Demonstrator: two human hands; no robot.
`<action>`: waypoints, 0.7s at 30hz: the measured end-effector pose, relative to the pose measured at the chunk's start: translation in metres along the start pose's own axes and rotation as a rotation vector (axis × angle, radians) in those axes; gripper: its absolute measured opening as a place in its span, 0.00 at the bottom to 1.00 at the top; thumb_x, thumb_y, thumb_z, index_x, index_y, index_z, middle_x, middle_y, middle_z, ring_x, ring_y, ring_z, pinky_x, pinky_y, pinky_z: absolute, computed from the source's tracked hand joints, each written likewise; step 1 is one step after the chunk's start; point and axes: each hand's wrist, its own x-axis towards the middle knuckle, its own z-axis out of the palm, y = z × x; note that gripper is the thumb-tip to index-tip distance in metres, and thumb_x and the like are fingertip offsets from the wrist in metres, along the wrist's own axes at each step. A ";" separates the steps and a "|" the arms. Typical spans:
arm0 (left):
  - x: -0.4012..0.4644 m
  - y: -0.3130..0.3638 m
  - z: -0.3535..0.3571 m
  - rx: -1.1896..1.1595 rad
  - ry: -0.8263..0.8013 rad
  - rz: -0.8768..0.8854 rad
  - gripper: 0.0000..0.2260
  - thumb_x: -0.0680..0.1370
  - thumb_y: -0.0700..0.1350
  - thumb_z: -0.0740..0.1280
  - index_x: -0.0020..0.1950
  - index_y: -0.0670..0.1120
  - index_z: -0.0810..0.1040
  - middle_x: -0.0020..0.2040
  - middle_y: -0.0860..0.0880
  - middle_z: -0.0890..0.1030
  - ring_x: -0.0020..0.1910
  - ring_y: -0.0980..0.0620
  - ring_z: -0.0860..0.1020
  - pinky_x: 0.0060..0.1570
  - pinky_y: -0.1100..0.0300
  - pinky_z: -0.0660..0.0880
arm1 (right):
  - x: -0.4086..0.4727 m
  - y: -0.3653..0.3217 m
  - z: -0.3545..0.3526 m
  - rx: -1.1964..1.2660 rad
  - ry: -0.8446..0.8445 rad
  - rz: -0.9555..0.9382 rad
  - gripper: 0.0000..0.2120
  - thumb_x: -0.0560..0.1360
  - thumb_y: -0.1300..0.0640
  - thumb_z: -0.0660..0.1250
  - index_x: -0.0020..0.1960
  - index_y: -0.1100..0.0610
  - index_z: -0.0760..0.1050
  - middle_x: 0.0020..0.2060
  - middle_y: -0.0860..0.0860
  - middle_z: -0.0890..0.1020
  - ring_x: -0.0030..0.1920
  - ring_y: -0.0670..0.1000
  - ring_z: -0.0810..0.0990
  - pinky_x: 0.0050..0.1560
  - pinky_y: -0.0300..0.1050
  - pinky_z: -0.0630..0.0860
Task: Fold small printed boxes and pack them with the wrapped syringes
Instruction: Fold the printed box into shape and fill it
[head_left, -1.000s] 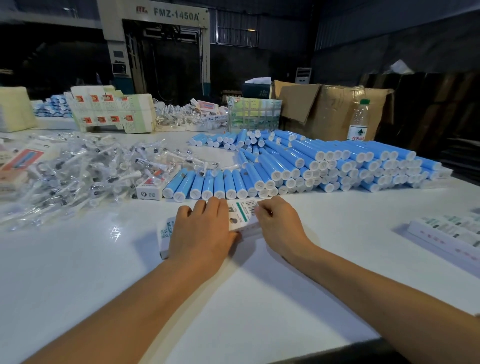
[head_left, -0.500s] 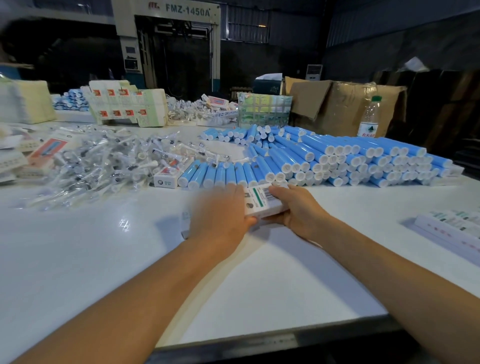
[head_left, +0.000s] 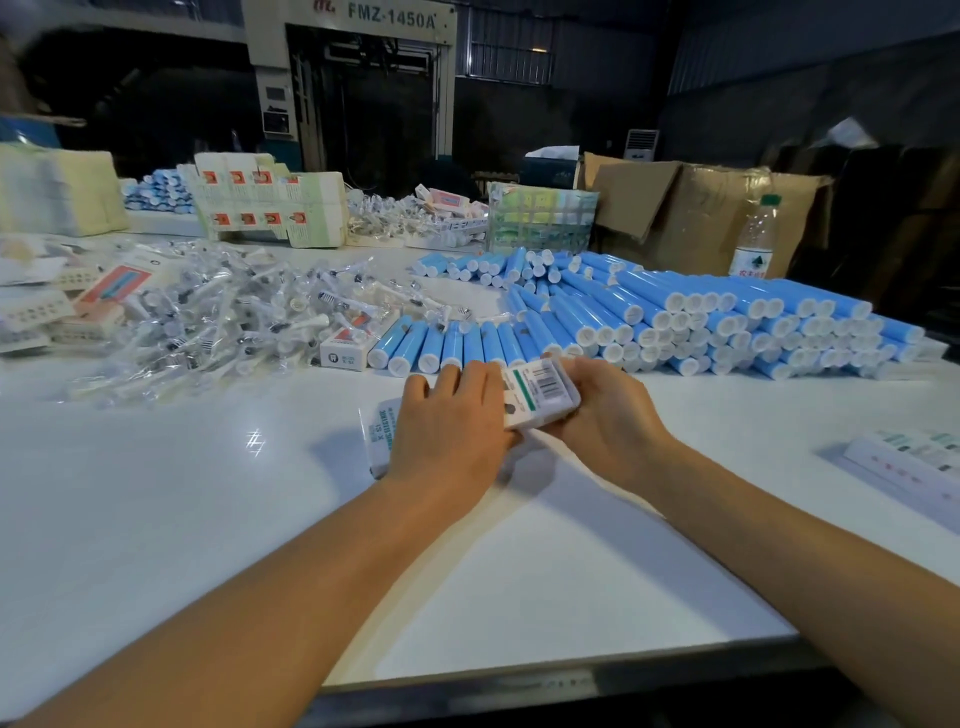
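A small white printed box (head_left: 540, 394) with a green stripe and a barcode lies on the white table (head_left: 156, 519) in front of me. My left hand (head_left: 452, 431) lies flat over its left part, fingers straight, so the middle of the box is hidden. My right hand (head_left: 608, 410) grips the box's right end, which is tilted up off the table. A heap of clear-wrapped syringes (head_left: 223, 317) lies at the left. Behind the box lies a big pile of blue tubes (head_left: 675, 322) with white caps.
One small folded box (head_left: 345, 351) sits between the syringes and the tubes. Flat box blanks (head_left: 270, 200) stand at the back, cardboard cartons (head_left: 691, 208) and a water bottle (head_left: 756, 239) at back right. More flat printed boxes (head_left: 914, 462) lie at the right edge.
My right hand has taken the box's right end and raised it off the table. My left hand stays pressed on the left part. The camera has moved closer and lower.
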 end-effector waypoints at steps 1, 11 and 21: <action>0.000 -0.003 0.001 0.010 0.009 -0.006 0.29 0.77 0.63 0.55 0.71 0.46 0.57 0.63 0.49 0.68 0.59 0.49 0.67 0.54 0.53 0.62 | 0.001 -0.004 -0.002 0.094 -0.022 0.033 0.09 0.78 0.63 0.56 0.49 0.67 0.73 0.42 0.63 0.83 0.46 0.60 0.83 0.48 0.59 0.80; -0.001 -0.010 0.003 0.022 0.048 0.015 0.30 0.76 0.65 0.54 0.71 0.48 0.57 0.64 0.51 0.68 0.59 0.50 0.68 0.53 0.55 0.63 | 0.004 -0.002 -0.005 0.026 -0.052 -0.021 0.13 0.78 0.71 0.52 0.49 0.64 0.75 0.40 0.60 0.84 0.42 0.57 0.85 0.38 0.52 0.82; -0.003 -0.004 0.000 0.127 0.022 0.094 0.32 0.79 0.62 0.55 0.74 0.43 0.52 0.66 0.47 0.66 0.62 0.47 0.66 0.56 0.54 0.62 | 0.003 0.003 -0.001 -0.049 0.017 -0.003 0.19 0.77 0.69 0.54 0.41 0.59 0.82 0.36 0.56 0.85 0.41 0.53 0.84 0.51 0.55 0.80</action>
